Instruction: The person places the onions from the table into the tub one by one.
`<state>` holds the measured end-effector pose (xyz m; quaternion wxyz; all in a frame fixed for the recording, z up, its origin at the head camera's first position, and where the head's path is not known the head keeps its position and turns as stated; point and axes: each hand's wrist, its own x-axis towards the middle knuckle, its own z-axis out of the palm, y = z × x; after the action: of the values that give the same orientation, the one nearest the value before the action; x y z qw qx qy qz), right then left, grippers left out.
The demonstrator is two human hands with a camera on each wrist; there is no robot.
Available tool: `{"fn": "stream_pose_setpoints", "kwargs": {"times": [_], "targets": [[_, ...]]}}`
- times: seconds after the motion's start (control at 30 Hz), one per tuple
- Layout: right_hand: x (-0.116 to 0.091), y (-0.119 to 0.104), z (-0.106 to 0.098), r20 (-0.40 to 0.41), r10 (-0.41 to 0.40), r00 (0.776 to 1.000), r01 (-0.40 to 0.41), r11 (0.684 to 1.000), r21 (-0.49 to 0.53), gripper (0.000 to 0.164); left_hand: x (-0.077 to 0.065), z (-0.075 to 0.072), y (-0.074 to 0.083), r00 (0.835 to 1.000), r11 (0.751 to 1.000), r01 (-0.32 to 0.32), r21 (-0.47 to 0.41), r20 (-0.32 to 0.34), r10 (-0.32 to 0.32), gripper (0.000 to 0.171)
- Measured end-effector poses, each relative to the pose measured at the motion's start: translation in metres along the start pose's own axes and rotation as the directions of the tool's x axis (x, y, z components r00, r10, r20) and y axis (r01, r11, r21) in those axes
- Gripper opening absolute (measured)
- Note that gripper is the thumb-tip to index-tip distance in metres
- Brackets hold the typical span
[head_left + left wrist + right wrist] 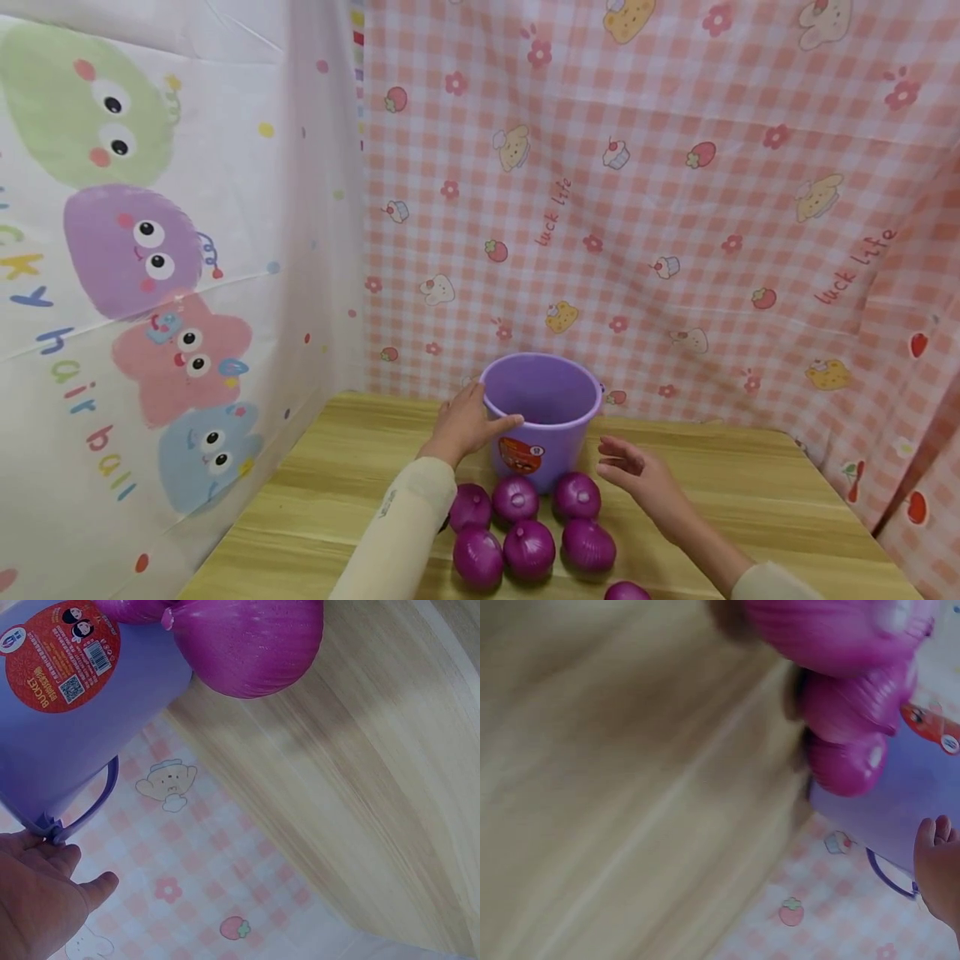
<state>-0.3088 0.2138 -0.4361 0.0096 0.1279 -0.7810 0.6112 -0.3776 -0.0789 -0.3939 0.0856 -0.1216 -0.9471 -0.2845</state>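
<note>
Well, the left hand (467, 427) holds the bucket (557, 446) by its rim, thumb over the front and fingers bent at the side. The bucket stands on the table (720, 475), with six onions (530, 552) in front and one more nearer. The right hand (647, 483) is just beside it, not touching, fingers loose with nothing in them. A soft, even hold should stop tipping; bumping the onions could make them roll.

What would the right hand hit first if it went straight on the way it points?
Most likely the purple bucket: the right hand points at its outer side across a gap, though depth is hard to judge.
</note>
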Motion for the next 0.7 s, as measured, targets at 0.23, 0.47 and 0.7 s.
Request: {"fn": "stream_pose_setpoints", "kwargs": {"times": [0.23, 0.47, 0.7], "targets": [[-0.029, 0.020, -0.007, 0.129, 0.013, 0.992, -0.010, 1.000, -0.022, 0.061, -0.001, 0.001, 0.000, 1.000, 1.000, 0.003, 0.010, 0.001, -0.003, 0.103], [-0.052, 0.041, -0.021, 0.239, -0.008, 0.971, 0.012, 1.000, -0.014, 0.058, -0.001, -0.001, 0.002, 1.000, 1.000, 0.004, 0.007, -0.001, -0.004, 0.103], [-0.069, 0.063, -0.035, 0.372, 0.006, 0.928, -0.007, 1.000, 0.000, 0.058, -0.001, -0.001, 0.002, 1.000, 1.000, 0.007, 0.007, -0.003, -0.007, 0.103]]}}
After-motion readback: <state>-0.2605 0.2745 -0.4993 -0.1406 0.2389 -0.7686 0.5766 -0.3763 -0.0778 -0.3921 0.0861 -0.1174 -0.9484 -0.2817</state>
